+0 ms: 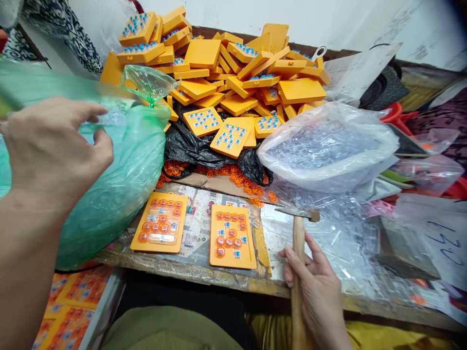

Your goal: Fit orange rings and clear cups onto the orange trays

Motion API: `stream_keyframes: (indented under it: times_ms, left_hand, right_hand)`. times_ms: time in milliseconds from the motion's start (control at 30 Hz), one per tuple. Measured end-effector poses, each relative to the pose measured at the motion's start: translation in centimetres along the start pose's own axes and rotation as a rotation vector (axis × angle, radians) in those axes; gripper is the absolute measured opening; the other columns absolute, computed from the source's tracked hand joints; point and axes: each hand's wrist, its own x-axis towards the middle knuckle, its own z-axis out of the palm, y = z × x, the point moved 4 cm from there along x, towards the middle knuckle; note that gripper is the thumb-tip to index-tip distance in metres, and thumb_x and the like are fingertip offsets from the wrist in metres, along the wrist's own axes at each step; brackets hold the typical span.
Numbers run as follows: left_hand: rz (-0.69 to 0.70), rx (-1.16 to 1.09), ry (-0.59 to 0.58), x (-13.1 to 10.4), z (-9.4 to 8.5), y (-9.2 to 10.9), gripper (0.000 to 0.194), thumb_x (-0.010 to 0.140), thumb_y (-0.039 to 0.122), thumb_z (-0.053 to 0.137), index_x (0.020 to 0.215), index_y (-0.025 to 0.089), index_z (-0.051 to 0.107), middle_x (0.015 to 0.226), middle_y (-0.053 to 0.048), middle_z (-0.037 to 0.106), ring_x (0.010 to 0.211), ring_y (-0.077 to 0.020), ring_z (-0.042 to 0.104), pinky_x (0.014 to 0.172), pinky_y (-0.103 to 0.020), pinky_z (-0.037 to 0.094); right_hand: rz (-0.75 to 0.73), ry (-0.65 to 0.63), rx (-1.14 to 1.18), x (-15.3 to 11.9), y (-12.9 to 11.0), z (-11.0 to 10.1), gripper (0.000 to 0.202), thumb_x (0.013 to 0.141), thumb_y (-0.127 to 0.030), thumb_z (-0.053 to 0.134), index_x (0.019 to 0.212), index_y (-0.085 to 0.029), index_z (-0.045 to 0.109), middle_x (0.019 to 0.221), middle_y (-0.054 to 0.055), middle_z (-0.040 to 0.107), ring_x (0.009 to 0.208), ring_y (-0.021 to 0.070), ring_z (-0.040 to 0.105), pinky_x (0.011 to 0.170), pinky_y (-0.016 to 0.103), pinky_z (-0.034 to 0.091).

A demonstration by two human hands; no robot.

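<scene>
My right hand [316, 287] is wrapped round the wooden handle of a small hammer [298, 257]. Its narrow metal head lies crosswise at the top, over the right part of the bench. At the left, my left hand [60, 141] hovers over a green plastic bag [127, 160] with clear pieces inside. Thumb and forefinger are curved with a gap between them; the other fingers are partly hidden. Two yellow panels lie between the hands: the left panel [176, 237] carries orange caps and clear long caps, while the right panel [245, 256] has orange caps and some bare blue switches.
Behind, yellow panels [204, 53] with blue switches are heaped high on black plastic [193, 143]. Orange rings [237, 177] lie scattered before them. A white bag [324, 141] of clear parts stands at right, above loose clear pieces [339, 233]. Finished-looking panels [73, 301] fill a box lower left.
</scene>
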Motion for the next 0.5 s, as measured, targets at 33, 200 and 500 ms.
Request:
stream_keyframes:
  times_ms: [33, 200, 500]
  left_hand:
    - [0.046, -0.087, 0.087, -0.6, -0.4, 0.9, 0.044, 0.088, 0.032, 0.054, 0.125, 0.009, 0.06, 0.125, -0.011, 0.063, 0.12, -0.0301, 0.055, 0.105, -0.047, 0.039]
    - [0.277, -0.667, -0.246, -6.0, 3.1, 7.1, 0.018, 0.083, 0.018, 0.061, 0.096, 0.018, 0.072, 0.091, -0.001, 0.075, 0.077, -0.0131, 0.069, 0.075, -0.024, 0.055]
    - [-0.107, -0.922, -0.966, -12.6, 13.1, 9.9, 0.015, 0.08, 0.013, 0.06, 0.091, 0.014, 0.07, 0.088, -0.006, 0.075, 0.081, -0.0183, 0.07, 0.074, -0.029, 0.054]
  right_hand:
    - [-0.001, 0.004, -0.001, 0.0, 0.0, 0.0, 0.093, 0.06, -0.036, 0.086, 0.142, -0.021, 0.045, 0.066, -0.001, 0.07, 0.039, 0.005, 0.045, 0.036, 0.015, 0.038]
    - [-0.024, -0.04, -0.106, -1.0, 0.1, 0.7, 0.085, 0.067, -0.039, 0.082, 0.141, -0.022, 0.046, 0.066, -0.002, 0.068, 0.04, 0.0062, 0.046, 0.037, 0.017, 0.039]
    - [-0.266, -0.256, -0.345, -4.1, 0.4, 2.1, 0.048, 0.082, -0.035, 0.068, 0.128, -0.026, 0.062, 0.109, 0.007, 0.073, 0.064, 0.0173, 0.07, 0.047, 0.025, 0.058]
